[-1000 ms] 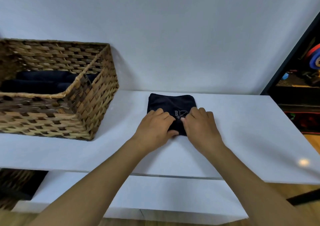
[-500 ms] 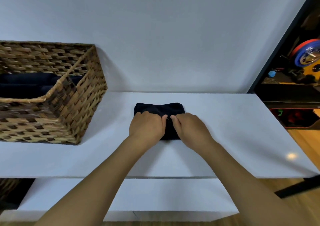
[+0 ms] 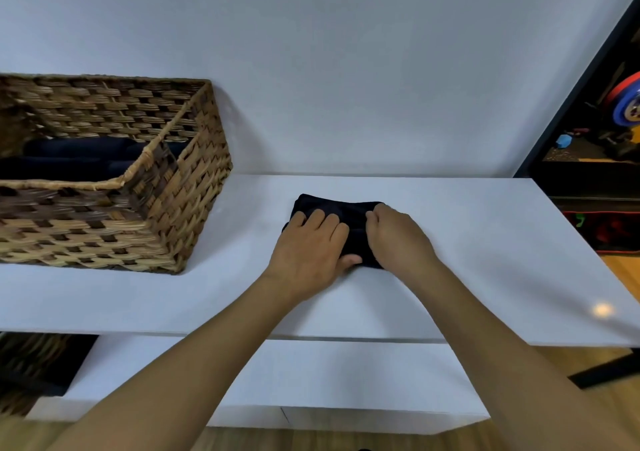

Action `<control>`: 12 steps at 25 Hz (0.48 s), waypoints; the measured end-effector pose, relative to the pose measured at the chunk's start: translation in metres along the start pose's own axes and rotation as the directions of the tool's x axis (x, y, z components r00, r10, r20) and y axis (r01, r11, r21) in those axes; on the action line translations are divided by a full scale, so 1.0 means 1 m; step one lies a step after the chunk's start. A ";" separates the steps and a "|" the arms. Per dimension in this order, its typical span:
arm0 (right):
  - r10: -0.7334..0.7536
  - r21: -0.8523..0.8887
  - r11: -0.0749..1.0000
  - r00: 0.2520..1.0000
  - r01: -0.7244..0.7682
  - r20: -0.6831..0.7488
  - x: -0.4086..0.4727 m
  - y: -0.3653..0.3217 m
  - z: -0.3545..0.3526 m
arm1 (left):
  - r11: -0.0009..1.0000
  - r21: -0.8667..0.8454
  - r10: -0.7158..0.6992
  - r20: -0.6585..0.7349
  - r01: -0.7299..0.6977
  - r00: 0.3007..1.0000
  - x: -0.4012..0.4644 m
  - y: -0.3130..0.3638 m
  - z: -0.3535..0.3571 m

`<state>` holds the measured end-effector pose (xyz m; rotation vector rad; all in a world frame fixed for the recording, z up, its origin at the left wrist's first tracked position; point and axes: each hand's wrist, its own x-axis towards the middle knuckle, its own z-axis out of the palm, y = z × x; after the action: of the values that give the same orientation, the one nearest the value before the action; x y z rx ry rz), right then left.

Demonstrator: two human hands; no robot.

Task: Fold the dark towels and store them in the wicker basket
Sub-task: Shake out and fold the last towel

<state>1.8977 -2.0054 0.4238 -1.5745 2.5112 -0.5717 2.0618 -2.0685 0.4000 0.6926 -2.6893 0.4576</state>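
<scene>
dark towel (image 3: pixel 341 213) folded small, lying on white bench (image 3: pixel 467 242) near middle. left hand (image 3: pixel 311 255) flat on towel's left part, fingers spread, thumb at near edge. right hand (image 3: pixel 398 239) on right part, fingers curled, pinching fold of cloth. basket (image 3: pixel 138 215) at bench's left end, well apart from towel; more dark towels (image 3: pixel 69 159) inside it.

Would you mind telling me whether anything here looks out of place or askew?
Nothing stands out: both hands, left hand and right hand, press the dark towel on the white table; the wicker basket sits upright.
</scene>
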 end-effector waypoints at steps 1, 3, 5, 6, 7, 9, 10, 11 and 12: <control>-0.104 -0.138 0.987 0.983 0.084 -0.149 -0.008 0.001 0.007 | 1.000 -0.022 0.001 0.002 -0.001 1.000 0.007 -0.002 -0.004; -0.309 -0.329 0.924 0.889 0.195 -0.339 -0.029 0.005 0.021 | 0.998 -0.059 -0.021 0.060 0.024 0.998 0.020 -0.002 -0.014; -0.389 -0.366 0.895 0.847 0.255 -0.362 -0.049 0.013 0.032 | 0.993 -0.087 -0.060 0.201 0.079 0.978 0.029 -0.003 -0.015; -0.401 -0.375 0.889 0.842 0.263 -0.361 -0.057 0.017 0.036 | 0.991 -0.099 -0.068 0.257 0.096 0.964 0.032 -0.004 -0.014; -0.402 -0.388 0.884 0.846 0.260 -0.350 -0.061 0.016 0.036 | 0.988 -0.111 -0.067 0.334 0.110 0.940 0.037 -0.005 -0.016; -0.412 -0.395 0.874 0.863 0.283 -0.293 -0.061 0.017 0.035 | 0.957 -0.209 -0.086 0.459 0.201 0.884 0.048 -0.012 -0.014; -0.412 -0.380 0.876 0.869 0.297 -0.272 -0.058 0.016 0.033 | 0.925 -0.262 -0.101 0.527 0.274 0.844 0.052 -0.016 -0.013; -0.416 -0.367 0.878 0.869 0.308 -0.267 -0.056 0.016 0.031 | 0.895 -0.293 -0.107 0.588 0.335 0.802 0.055 -0.018 -0.012; -0.424 -0.356 0.878 0.865 0.320 -0.268 -0.052 0.016 0.029 | 0.877 -0.318 -0.102 0.609 0.360 0.787 0.057 -0.020 -0.012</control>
<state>1.9165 -1.9602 0.3860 -2.2979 2.6381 -0.5633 2.0280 -2.1037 0.4368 1.1630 -3.0138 -0.4831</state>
